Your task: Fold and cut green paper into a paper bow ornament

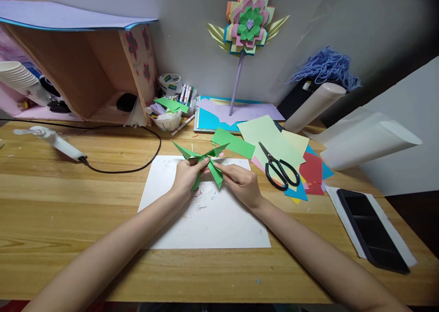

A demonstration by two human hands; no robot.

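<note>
While the glue gun (55,140) lay idle far out at nine o'clock on the desk (68,198), its black cord (137,163) looping back toward the middle, I had both hands up over the white sheet (209,211). At ten o'clock stood the open cardboard box (78,74) with a small bowl of scraps (167,119) beside it.

My left hand (187,177) held the folded green paper piece (206,163) from its left side, fingers (202,164) pressed together and pinching the fold at its centre. The piece sat just above the sheet's top edge, at twelve o'clock from my wrists, its long points spreading left and right, with shorter flaps hanging down toward me. My right hand (242,182) met it from the right, fingers pinching the lower flap. Both hands touched it; neither was nearer.

Further on at two o'clock lay the scissors (279,168) on a spread of coloured paper (274,140), near my right hand, and a dark tray (372,230) at four o'clock. A paper flower (249,22) stood against the wall.
</note>
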